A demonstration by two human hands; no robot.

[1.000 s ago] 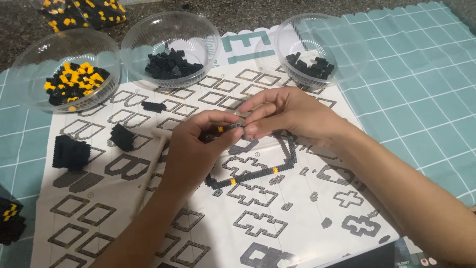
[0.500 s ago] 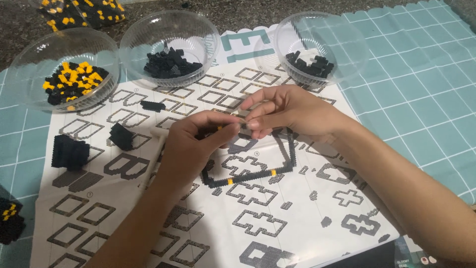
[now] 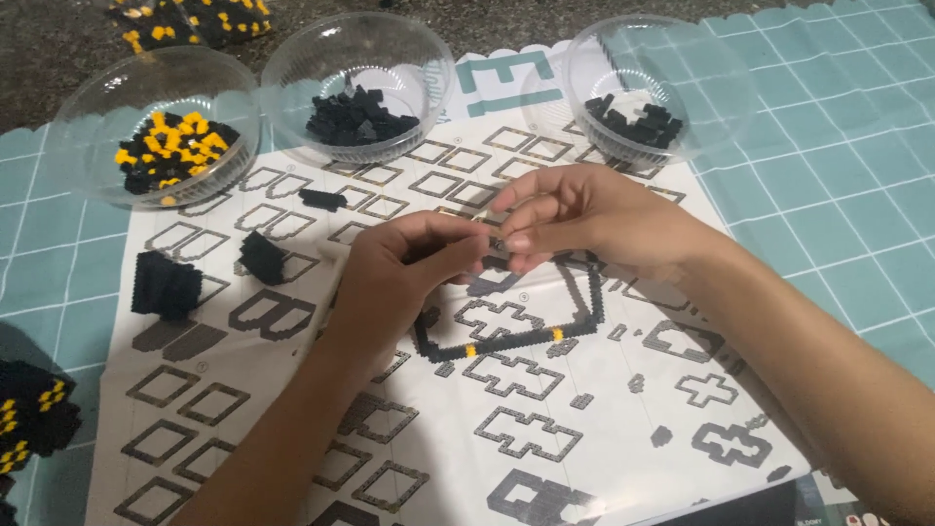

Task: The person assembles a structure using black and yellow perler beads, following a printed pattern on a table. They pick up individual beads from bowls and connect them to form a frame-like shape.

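Black building bricks formed a thin open frame (image 3: pixel 526 336) with two yellow studs, lying on the printed instruction sheet (image 3: pixel 292 409), its upper end rising to where both hands met. The left hand (image 3: pixel 390 282) had thumb and forefinger pinched nearly closed on that upper end, and the right hand (image 3: pixel 575 219) had its fingertips drawn together on the same spot; what sat between them was too small and hidden to tell, probably a single small brick. Pressing there looked risky: the frame was only one brick thick, so uneven force could have snapped a joint or bent the corner. A tiny piece slipping from the pinch could have dropped among the printed outlines and been hard to spot. The right forearm lay near the clear bowl of black bricks (image 3: pixel 638 122), and a careless sweep might have tipped it. The stacked black block (image 3: pixel 166 284) and the bowl of yellow and black bricks (image 3: pixel 166 156) lay well apart from the hands.
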